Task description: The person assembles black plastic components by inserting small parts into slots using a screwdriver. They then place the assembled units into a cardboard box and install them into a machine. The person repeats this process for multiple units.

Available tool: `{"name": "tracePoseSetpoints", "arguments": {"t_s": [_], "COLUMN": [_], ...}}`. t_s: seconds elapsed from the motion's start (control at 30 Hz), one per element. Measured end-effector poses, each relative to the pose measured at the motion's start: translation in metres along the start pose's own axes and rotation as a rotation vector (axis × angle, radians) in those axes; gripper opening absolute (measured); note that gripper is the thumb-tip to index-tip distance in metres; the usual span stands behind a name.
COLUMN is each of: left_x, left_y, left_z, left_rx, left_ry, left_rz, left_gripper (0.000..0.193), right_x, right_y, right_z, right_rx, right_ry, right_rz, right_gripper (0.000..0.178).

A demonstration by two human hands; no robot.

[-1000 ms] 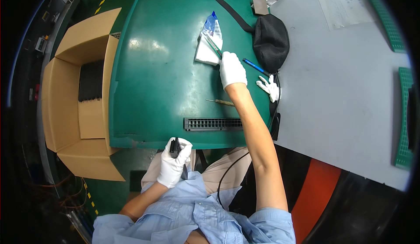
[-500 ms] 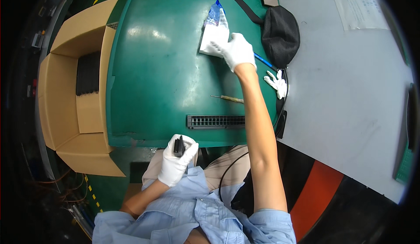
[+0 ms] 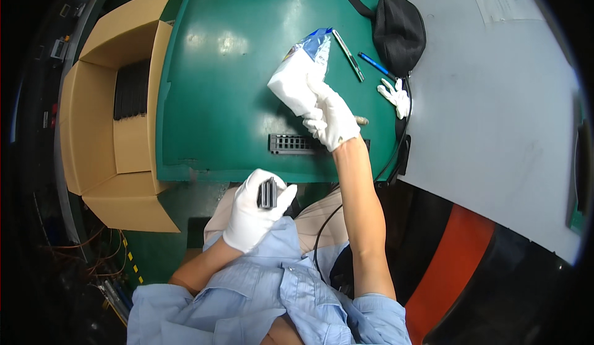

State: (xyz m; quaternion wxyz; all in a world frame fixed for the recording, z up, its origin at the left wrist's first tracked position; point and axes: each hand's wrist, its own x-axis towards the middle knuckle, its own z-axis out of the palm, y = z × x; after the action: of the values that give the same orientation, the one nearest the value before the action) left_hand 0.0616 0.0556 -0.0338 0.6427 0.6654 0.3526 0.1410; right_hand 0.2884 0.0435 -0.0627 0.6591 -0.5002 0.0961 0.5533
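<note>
My left hand [image 3: 246, 220], in a white glove, is closed round a black plastic part [image 3: 267, 194], seen nearly end-on, in front of the table edge. Over the table, my gloved right hand [image 3: 334, 121] grips the near right side of a pack of white tissues [image 3: 288, 84] in a clear and blue wrapper. The pack tilts, its open wrapper end pointing away from me. Below it on the table lies a black slotted strip [image 3: 289, 144], partly hidden by my right hand and wrist. The end of a thin tool [image 3: 362, 120] shows beside that wrist.
A utility knife [image 3: 349, 57] and a blue pen [image 3: 375, 65] lie right of the pack. Further right are a black pouch [image 3: 399, 33], a white glove [image 3: 397, 97] and a black cable [image 3: 406, 122]. An open cardboard box [image 3: 93, 122] with black parts stands left of the green table [image 3: 210, 97].
My right hand has taken hold of the tissue pack and drawn it nearer to me, tilting it. The utility knife has come into sight. My left hand keeps the black part, now turned slightly.
</note>
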Motion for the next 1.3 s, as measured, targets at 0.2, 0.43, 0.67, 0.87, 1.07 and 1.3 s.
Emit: {"name": "tracePoseSetpoints", "arguments": {"t_s": [0.2,0.43,0.67,0.87,1.07,1.3], "left_x": [0.002,-0.012,-0.019,-0.020,-0.020,-0.018], "left_y": [-0.014,-0.034,-0.040,-0.041,-0.030,-0.022], "left_z": [0.010,0.013,0.025,0.015,0.019,0.016], "left_rx": [0.052,-0.048,0.075,-0.139,0.082,0.162], "left_ry": [0.018,-0.102,0.007,-0.156,-0.050,-0.050], "left_rz": [0.033,0.089,0.207,0.010,0.217,0.194], "left_gripper": [0.031,0.039,0.027,0.024,0.028,0.027], "right_x": [-0.086,-0.156,-0.148,-0.180,-0.153,-0.156], "right_y": [0.021,0.044,0.062,0.047,0.047,0.045], "right_z": [0.010,0.025,0.016,0.030,0.012,0.016], "right_rx": [-0.263,-0.823,-0.773,-1.103,-0.724,-0.785], "right_ry": [0.055,0.107,0.206,0.261,0.266,0.257], "right_rz": [-0.308,-0.595,-0.666,-0.731,-0.489,-0.491], "right_gripper": [0.030,0.050,0.043,0.047,0.056,0.054]}}
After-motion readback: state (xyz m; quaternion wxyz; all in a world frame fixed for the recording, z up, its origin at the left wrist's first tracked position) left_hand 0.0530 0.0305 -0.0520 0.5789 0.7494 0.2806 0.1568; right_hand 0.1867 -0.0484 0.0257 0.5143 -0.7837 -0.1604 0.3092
